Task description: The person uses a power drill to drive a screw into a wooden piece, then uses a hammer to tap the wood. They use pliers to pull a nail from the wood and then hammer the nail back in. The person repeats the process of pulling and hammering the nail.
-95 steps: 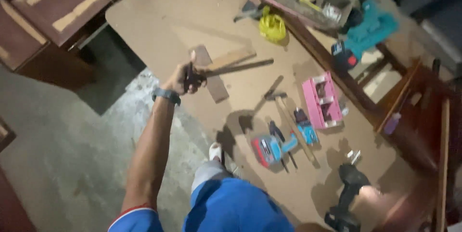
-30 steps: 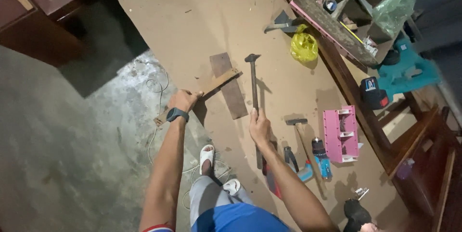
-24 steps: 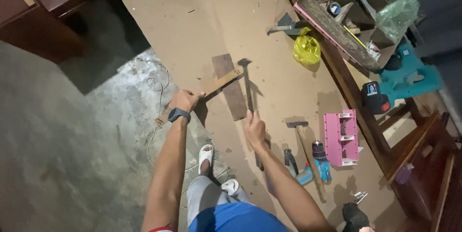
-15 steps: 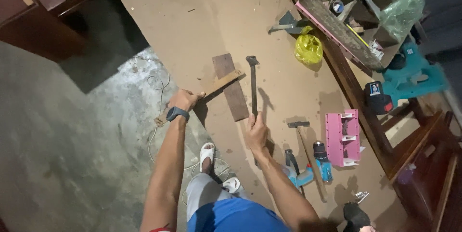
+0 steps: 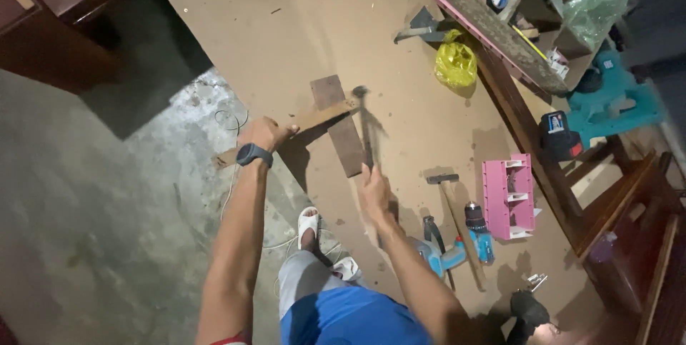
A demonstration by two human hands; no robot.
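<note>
hammer [image 5: 364, 127]: two total, this one motion-blurred, clenched in right hand [image 5: 373, 191]
wood strip [image 5: 314, 117]: one, pale, gripped by left hand [image 5: 263, 132]

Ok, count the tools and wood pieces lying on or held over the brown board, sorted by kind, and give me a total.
Hammers: 2, one blurred in the right hand, one lying
Wood pieces: 2, a light strip held by the left hand, a dark plank
Blue cordless drills: 1
Pink organizer trays: 1
Yellow bags: 1
Total: 7
</note>
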